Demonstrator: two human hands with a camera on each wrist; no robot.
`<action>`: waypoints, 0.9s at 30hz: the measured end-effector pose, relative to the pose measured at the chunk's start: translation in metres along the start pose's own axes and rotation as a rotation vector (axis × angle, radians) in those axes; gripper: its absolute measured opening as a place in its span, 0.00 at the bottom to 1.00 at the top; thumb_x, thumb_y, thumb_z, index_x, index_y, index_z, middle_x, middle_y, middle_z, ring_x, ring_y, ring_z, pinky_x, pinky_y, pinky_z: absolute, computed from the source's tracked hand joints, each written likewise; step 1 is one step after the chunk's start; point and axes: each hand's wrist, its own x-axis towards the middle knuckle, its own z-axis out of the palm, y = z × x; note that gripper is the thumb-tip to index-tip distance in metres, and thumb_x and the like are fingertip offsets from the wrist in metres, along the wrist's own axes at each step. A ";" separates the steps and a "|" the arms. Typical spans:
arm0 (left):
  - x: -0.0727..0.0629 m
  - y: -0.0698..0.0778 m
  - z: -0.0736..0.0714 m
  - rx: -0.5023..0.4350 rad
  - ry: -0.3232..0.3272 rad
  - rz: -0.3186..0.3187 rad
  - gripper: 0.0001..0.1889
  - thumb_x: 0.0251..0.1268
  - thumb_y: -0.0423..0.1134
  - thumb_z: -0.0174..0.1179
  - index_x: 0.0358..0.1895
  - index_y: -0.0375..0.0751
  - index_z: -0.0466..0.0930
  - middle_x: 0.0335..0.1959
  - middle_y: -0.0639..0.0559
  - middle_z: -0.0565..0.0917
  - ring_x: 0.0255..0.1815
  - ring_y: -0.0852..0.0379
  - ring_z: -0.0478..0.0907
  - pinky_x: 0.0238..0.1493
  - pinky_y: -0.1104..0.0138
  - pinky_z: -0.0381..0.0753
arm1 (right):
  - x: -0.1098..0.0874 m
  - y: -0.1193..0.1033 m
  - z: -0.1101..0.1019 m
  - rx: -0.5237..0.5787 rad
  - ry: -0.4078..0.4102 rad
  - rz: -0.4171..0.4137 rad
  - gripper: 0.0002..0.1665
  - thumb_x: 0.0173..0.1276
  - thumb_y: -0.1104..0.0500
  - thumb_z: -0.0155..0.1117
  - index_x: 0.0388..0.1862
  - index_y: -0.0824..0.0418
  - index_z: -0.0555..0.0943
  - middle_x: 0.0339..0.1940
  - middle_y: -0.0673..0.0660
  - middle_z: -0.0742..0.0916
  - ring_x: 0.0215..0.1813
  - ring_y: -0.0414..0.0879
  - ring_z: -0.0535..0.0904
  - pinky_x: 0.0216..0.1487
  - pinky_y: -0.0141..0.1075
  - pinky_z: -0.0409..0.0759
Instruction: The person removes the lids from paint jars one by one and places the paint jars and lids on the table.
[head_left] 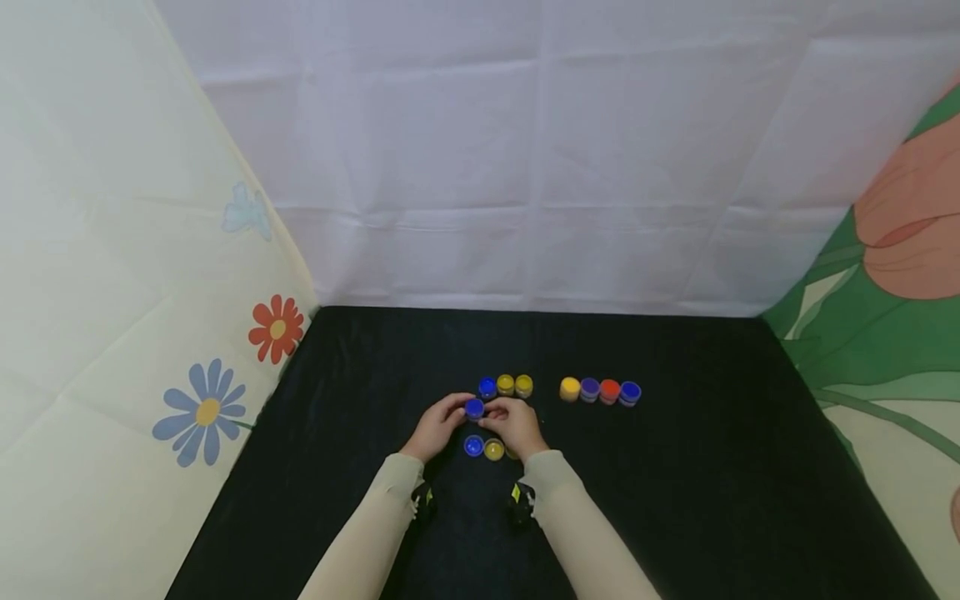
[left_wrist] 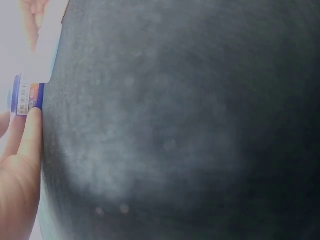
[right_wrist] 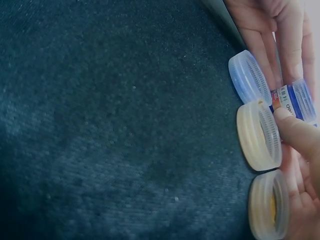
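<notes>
Between fingers point(left_wrist: 33, 132): small round blue jar point(head_left: 474, 408), printed label point(right_wrist: 284, 99).

1 pot point(head_left: 474, 408) sits between the left hand point(head_left: 438, 425) and the right hand point(head_left: 516, 423), with fingers of each touching it. Just beyond the right hand, a row of 3 pots point(head_left: 506, 385) stands on the table point(head_left: 712, 467); to that hand's right, well apart, stands a row of 4 pots point(head_left: 589, 390). Before the hands, 3 lids point(head_left: 493, 450) lie side by side, the rightmost partly hidden by the right hand. Beyond both hands, a backdrop point(head_left: 525, 167) hangs behind the table.
</notes>
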 end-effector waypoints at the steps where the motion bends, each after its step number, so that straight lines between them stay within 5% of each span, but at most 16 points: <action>1: 0.000 0.000 0.000 0.000 0.001 -0.005 0.15 0.80 0.33 0.50 0.63 0.39 0.78 0.59 0.42 0.81 0.59 0.45 0.78 0.62 0.48 0.76 | 0.000 0.000 0.000 -0.001 -0.002 0.002 0.11 0.62 0.64 0.76 0.43 0.65 0.88 0.30 0.52 0.87 0.32 0.42 0.83 0.40 0.41 0.84; 15: -0.001 -0.002 0.001 -0.081 0.005 -0.028 0.14 0.80 0.32 0.50 0.62 0.37 0.74 0.57 0.39 0.81 0.59 0.44 0.79 0.62 0.51 0.78 | 0.001 0.001 -0.001 0.006 -0.001 -0.003 0.11 0.62 0.64 0.76 0.43 0.65 0.88 0.30 0.52 0.87 0.32 0.42 0.83 0.40 0.41 0.84; 22: 0.000 -0.001 -0.001 0.033 -0.005 0.006 0.17 0.80 0.34 0.51 0.66 0.41 0.77 0.62 0.42 0.80 0.64 0.43 0.75 0.66 0.45 0.70 | 0.000 0.000 -0.001 0.007 -0.012 -0.005 0.11 0.62 0.64 0.76 0.43 0.65 0.88 0.30 0.53 0.87 0.32 0.43 0.83 0.39 0.41 0.84; 27: -0.002 0.002 0.001 0.009 -0.002 -0.021 0.16 0.81 0.34 0.50 0.64 0.41 0.77 0.60 0.43 0.81 0.61 0.45 0.77 0.65 0.46 0.73 | -0.001 0.002 -0.002 0.016 -0.015 -0.020 0.11 0.62 0.64 0.76 0.43 0.66 0.87 0.30 0.52 0.87 0.32 0.42 0.82 0.39 0.40 0.84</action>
